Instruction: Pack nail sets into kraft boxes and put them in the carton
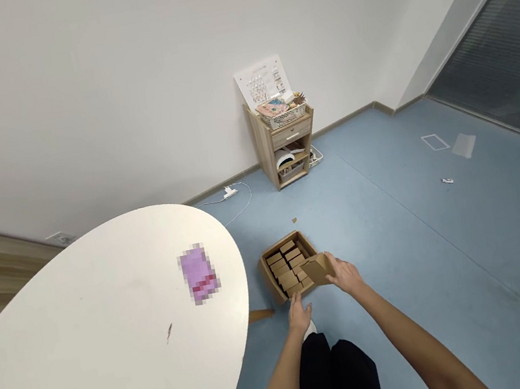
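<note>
A brown cardboard box stands on the floor with its top uncovered, holding several small brown cardboard boxes packed in rows. My right hand grips a folded brown cardboard piece over the box's right side; whether it is a flat sheet or a small carton I cannot tell. At the box's near edge is my left hand, its thumb spread from the fingers and nothing visible in it. Whether its fingertips touch the rim is unclear.
A white oval table fills the left, with a pixelated purple packet on it. Against the wall stands a wooden cabinet topped by a white basket. A white cable and power strip lie on the blue floor, and papers lie right.
</note>
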`<state>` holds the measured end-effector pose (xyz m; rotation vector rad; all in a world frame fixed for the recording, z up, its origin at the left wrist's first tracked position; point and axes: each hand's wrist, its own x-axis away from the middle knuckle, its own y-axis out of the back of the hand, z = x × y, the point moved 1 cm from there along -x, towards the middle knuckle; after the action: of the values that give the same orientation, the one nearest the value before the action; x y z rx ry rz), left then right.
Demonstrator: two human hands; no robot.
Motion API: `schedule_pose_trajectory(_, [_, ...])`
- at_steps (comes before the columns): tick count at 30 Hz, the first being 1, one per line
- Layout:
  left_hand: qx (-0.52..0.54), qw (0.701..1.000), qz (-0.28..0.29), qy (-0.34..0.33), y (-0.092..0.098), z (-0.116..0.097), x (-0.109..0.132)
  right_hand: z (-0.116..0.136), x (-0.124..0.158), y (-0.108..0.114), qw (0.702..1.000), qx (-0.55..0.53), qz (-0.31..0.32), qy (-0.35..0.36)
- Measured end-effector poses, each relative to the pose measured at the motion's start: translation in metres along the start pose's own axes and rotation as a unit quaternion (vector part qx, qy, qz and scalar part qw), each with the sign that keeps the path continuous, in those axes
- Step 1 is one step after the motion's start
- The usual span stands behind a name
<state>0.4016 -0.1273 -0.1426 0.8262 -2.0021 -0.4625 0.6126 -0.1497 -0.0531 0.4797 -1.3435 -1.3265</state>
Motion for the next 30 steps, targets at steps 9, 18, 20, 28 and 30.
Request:
schedule_pose_trajectory(9, [-0.094, 0.995, -0.019, -0.009, -0.094, 0.097, -0.175, -0.032, -0.188, -0.142, 0.996, 0.086, -0.027, 0.002])
schedule_pose_trajectory(18, [-0.128, 0.989, -0.001, -0.080, -0.159, 0.146, -0.295, -0.053, -0.307, -0.278, 0.989, 0.135, -0.040, 0.038])
schedule_pose_trajectory(20, [-0.148, 0.984, 0.029, -0.090, -0.167, 0.146, -0.302, -0.058, -0.317, -0.301, 0.988, 0.143, -0.035, 0.038])
schedule_pose_trajectory(28, [-0.177, 0.983, 0.050, -0.030, -0.192, 0.153, -0.308, -0.080, -0.317, -0.369, 0.988, 0.127, -0.056, 0.064])
schedule_pose_trajectory(30, [-0.169, 0.984, 0.053, -0.031, -0.192, 0.152, -0.309, -0.084, -0.310, -0.378, 0.989, 0.123, -0.047, 0.072])
